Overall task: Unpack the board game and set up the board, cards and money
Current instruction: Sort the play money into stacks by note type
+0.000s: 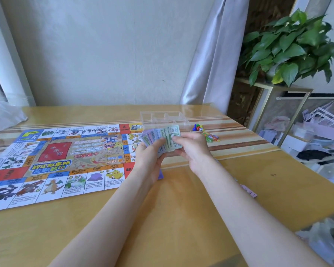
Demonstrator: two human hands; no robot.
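The fanned stack of paper play money (pixel 162 138) is held above the counter (pixel 181 218), over its middle and toward the far edge, just right of the game board (pixel 52 160). The left hand (pixel 149 153) carries the stack from below, its grip closed around the lower ends of the notes with the thumb lying across their faces. The right hand (pixel 191 149) pinches the nearest green note at its right side, thumb on top, fingers behind. The notes stand with their long axis running away from the person toward the far edge, and the fan spreads leftward from green notes to purple ones. Both hands touch the stack; the right hand is the one placed to draw a note off, so the likely step is sorting or counting the money by denomination. The clear plastic compartment tray (pixel 164 118) lies directly beyond the stack, near the far edge, and a note drawn off would travel forward into it or down onto the counter. The board lies flat and unfolded across the left half of the counter, its right border just beside the left hand. A purple item (pixel 161 175) shows under the left wrist, and a pink-purple item (pixel 249 190) lies beside the right forearm; their kind cannot be told. Coloured pawns and a die (pixel 198 128) sit right of the tray, with a small bag of coloured pieces (pixel 210 137) just nearer.
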